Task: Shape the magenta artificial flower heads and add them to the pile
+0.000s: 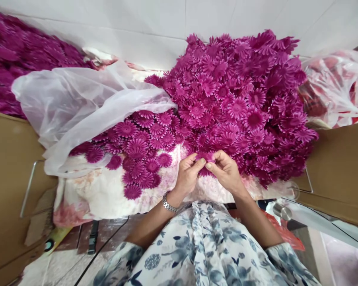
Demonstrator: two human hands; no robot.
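Between my two hands is a magenta artificial flower [205,171], pinched by thumbs and fingers of both. My left hand [188,173] closes on its left side, and a metal watch [168,201] sits on that wrist. On the flower's right side my right hand [226,170] is closed the same way. Just beyond the hands rises a large heap of magenta flowers [226,103]. To the left, flat magenta flower pieces [137,149] lie spread on a stained floral cloth [107,194]. The fingers hide part of the held flower.
A translucent plastic bag [86,95] partly covers the flower pieces at left. More magenta pieces [26,55] are piled at far left. Cardboard boxes flank both sides, the left one [12,167] and the right one [343,171]. A clear bag with red contents [340,87] lies at right.
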